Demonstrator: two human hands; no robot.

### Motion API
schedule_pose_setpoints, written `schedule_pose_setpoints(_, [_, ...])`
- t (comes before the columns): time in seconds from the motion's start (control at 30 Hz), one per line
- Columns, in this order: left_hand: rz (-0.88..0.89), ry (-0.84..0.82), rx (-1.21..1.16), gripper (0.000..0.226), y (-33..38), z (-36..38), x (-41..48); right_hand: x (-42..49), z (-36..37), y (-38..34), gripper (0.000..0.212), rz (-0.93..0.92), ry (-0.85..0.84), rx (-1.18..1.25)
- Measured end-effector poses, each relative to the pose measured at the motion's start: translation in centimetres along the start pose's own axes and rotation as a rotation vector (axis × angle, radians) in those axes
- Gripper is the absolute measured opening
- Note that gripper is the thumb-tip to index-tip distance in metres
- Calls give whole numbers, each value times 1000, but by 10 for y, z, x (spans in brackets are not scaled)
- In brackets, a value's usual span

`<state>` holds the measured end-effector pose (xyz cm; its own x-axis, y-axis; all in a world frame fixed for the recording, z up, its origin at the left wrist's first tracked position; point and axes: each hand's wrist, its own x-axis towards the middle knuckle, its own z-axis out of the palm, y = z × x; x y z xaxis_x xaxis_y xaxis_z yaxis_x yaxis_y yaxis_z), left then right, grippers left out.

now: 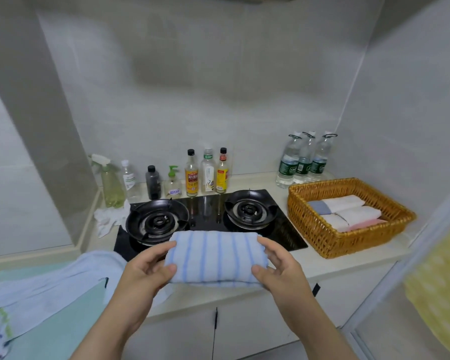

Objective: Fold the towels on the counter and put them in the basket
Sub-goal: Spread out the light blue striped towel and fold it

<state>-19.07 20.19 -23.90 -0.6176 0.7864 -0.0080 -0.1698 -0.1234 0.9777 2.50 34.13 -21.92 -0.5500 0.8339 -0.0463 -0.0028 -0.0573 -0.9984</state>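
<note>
Head view: folded striped towel [216, 255] between hands, left hand [147, 268] and right hand [278, 266] gripping ends.

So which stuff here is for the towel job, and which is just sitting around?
For the job:
striped towel, held by the left hand and right hand
basket with folded towels inside
unfolded towels on the left

Just sitting there:
stove
sauce bottles
water bottles
spray bottle

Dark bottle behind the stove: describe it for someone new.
Find the black two-burner stove; bottles line the wall behind it. Behind the left burner, beside the green-pump bottle, stands the dark bottle: the only black one.
</note>
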Motion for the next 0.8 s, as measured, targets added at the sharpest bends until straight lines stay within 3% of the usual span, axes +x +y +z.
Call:
schedule_pose_setpoints(0.43, [-35,-83,2,42,-25,89,102,97,-88,4,49,26,82,-57])
schedule_pose_setpoints(0.8, [-79,-137,-5,60,-67,154,230,225,-157,2,45,103,94,-112])
